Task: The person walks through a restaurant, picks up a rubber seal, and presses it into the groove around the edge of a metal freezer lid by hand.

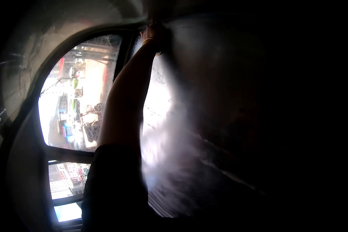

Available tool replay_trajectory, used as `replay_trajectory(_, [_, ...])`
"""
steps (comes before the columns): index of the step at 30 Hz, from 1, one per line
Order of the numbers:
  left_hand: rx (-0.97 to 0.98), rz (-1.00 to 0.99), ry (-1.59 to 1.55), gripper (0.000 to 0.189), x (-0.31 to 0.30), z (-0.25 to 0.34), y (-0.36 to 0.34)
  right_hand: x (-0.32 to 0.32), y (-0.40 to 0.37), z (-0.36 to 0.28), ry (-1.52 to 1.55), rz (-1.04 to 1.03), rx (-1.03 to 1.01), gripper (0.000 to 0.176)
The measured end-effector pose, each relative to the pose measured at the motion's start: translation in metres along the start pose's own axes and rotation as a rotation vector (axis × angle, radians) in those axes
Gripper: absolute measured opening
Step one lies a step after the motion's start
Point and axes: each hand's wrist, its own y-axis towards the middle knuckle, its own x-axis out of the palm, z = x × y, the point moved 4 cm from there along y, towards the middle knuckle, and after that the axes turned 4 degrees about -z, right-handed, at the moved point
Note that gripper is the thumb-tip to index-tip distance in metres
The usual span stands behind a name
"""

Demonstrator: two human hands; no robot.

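Observation:
One bare arm in a dark sleeve reaches up from the bottom, left of centre; I take it for my left arm. My left hand [154,32] is at the top, beside the upper corner of the window frame, with a thin gold-coloured bangle [149,40] at the wrist. It touches or is very near the dark surface there. Its fingers are mostly lost in shadow, and whether they hold anything cannot be made out. My right hand is not in the frame.
A curved window [62,112] at the left shows a bright, sideways outdoor scene with people and objects. Smaller panes [67,212] lie below it. A smooth panel [162,131] with a bright, hazy glare and streaks is right of the arm. The right side is very dark.

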Motion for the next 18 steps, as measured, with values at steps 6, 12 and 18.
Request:
replay_trajectory(6, [-0.128,0.091,-0.407,0.06,0.038,-0.005,0.055,-0.007,0.0,-0.01,0.01,0.003,0.08,0.056])
replay_trajectory(12, [0.076,0.08,-0.251,0.046,0.003,0.038,-0.008,-0.013,0.007,-0.02,0.057,-0.003,-0.053,0.055])
replay_trajectory(18, [0.017,-0.079,-0.128,0.072,-0.004,0.049,-0.019,0.002,0.001,0.003,0.025,-0.078,0.07,0.062])
